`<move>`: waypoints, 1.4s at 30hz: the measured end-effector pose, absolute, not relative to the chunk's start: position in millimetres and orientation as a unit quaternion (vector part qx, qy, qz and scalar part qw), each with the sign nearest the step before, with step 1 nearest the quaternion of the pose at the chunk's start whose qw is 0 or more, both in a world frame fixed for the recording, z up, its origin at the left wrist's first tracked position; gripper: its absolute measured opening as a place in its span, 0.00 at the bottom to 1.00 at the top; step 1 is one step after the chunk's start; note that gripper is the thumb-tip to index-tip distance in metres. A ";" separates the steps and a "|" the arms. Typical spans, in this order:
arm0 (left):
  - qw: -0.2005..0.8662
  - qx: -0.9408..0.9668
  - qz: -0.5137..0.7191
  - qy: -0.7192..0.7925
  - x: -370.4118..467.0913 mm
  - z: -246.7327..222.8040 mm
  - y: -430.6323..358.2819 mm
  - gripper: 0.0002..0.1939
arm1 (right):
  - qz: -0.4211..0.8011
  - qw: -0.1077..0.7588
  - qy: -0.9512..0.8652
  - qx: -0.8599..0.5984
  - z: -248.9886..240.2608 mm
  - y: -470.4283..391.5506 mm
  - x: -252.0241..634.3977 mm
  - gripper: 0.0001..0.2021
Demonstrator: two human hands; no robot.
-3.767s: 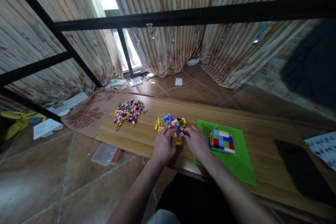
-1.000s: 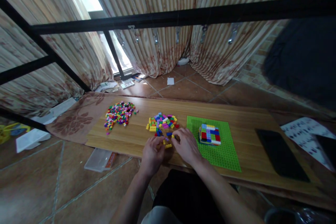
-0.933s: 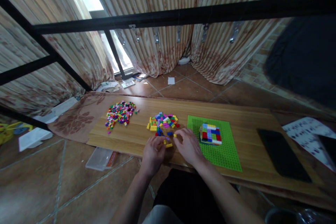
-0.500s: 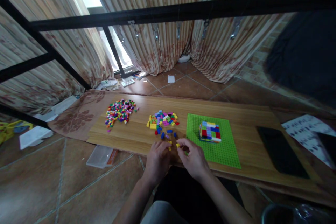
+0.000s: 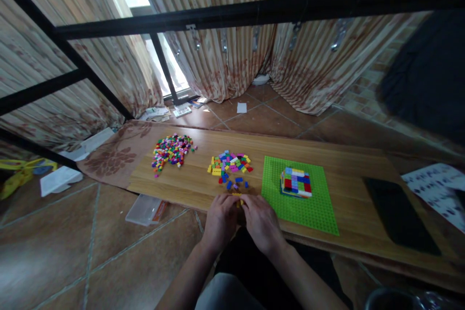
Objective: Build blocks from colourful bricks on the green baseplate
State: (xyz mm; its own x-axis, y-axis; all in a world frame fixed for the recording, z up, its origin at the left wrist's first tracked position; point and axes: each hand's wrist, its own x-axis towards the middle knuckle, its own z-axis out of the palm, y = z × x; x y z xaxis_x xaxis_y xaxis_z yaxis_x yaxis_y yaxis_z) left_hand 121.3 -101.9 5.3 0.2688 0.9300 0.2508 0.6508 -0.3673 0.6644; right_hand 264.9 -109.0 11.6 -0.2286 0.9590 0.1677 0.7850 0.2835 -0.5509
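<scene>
My left hand (image 5: 221,219) and my right hand (image 5: 260,220) meet at the near edge of the wooden board, fingertips together. Between them they pinch small yellow toy bricks (image 5: 238,197), partly covered by the fingers. Just beyond my fingertips lie several loose blue bricks (image 5: 229,185), and behind those a pile of mixed bricks (image 5: 230,162). To the right of my right hand is a green baseplate (image 5: 316,215), bearing a block built of multicoloured bricks (image 5: 297,183).
A heap of smaller coloured bricks (image 5: 171,150) lies on the left of the wooden board (image 5: 198,191). A dark flat panel (image 5: 399,215) rests at the right end. Below the board's left edge sits a clear plastic box (image 5: 143,209). A black metal bar (image 5: 232,15) crosses beyond.
My hands have come together, the right moving left so that the yellow bricks they held apart now meet. The whole view has shifted slightly.
</scene>
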 end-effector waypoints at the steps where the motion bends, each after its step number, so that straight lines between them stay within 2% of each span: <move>1: 0.222 0.762 0.317 0.519 121.4 5.2 -101.8 0.18 | 0.173 0.241 -0.766 -0.570 11.7 -108.2 264.7 0.10; 18: 0.280 0.738 0.358 0.499 110.5 10.4 -107.6 0.18 | 0.127 0.269 -0.751 -0.589 14.6 -103.2 280.6 0.11; 25: 0.218 0.678 0.380 0.590 104.2 6.4 -90.5 0.13 | 0.112 0.270 -0.747 -0.597 27.5 -76.8 279.4 0.11; 29: 0.219 0.682 0.360 0.598 105.2 6.6 -84.4 0.13 | 0.113 0.267 -0.756 -0.586 30.5 -57.4 270.9 0.11; 33: 0.228 0.712 0.361 0.558 108.2 10.4 -94.1 0.16 | 0.129 0.246 -0.769 -0.576 30.9 -35.9 252.5 0.10; 39: 0.252 0.733 0.336 0.534 105.6 12.4 -106.3 0.26 | 0.128 0.169 -0.789 -0.577 27.7 -15.7 225.4 0.08; 42: 0.262 0.736 0.322 0.535 106.4 10.9 -105.3 0.27 | 0.119 0.138 -0.792 -0.583 26.3 -13.5 220.2 0.07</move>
